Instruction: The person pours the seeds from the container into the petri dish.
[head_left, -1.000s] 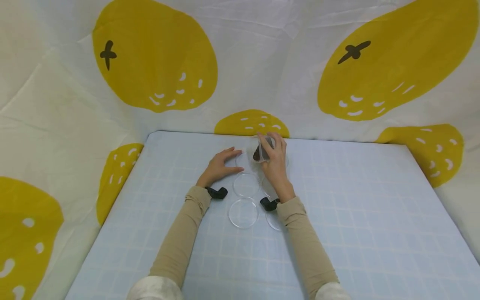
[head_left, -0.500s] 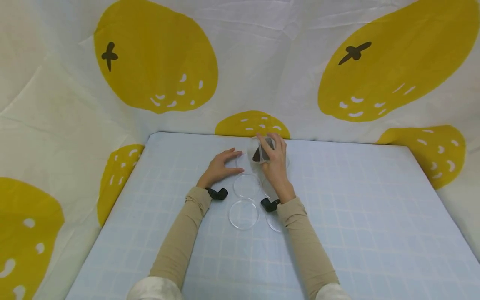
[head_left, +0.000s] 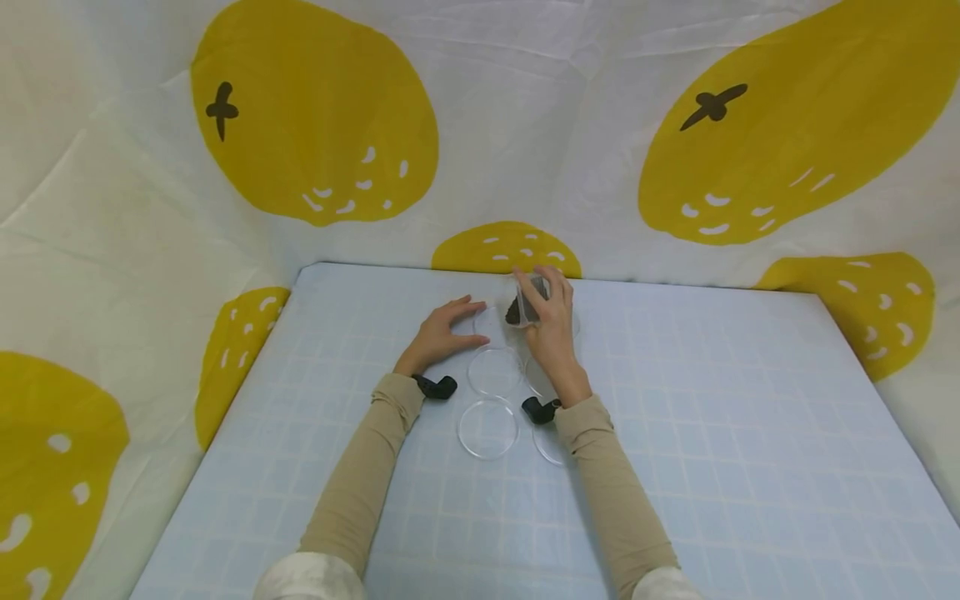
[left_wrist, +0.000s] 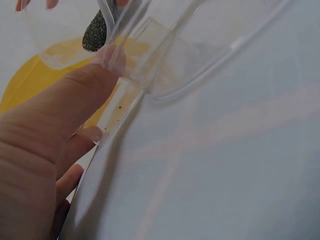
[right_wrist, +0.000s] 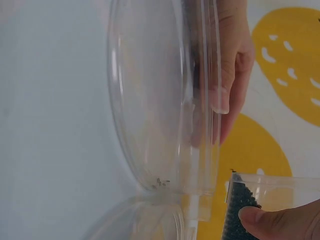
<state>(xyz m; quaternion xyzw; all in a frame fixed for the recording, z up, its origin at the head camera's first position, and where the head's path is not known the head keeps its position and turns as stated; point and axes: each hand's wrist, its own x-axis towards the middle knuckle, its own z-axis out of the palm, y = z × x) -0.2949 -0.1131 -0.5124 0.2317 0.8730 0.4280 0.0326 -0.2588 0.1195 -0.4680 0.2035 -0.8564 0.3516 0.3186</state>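
Observation:
My right hand (head_left: 551,325) grips a clear plastic box (right_wrist: 287,187) at the back of the table. The box is tilted to the left, and dark granules (right_wrist: 240,212) slope against its lower side. My left hand (head_left: 438,337) curls thumb and fingers around the back left petri dish (head_left: 489,323), just left of the box. In the left wrist view the thumb (left_wrist: 75,95) lies at the clear plastic rim. A few small grains (right_wrist: 160,182) show at a dish's edge in the right wrist view.
More clear petri dishes stand in two columns: a middle left dish (head_left: 495,372), a front left dish (head_left: 488,427), and others partly hidden under my right arm, including a front right dish (head_left: 549,446). A patterned cloth wall (head_left: 510,150) rises behind the table (head_left: 750,417).
Both hands and the tilted box stay nearly where they were; the head view shifts very slightly.

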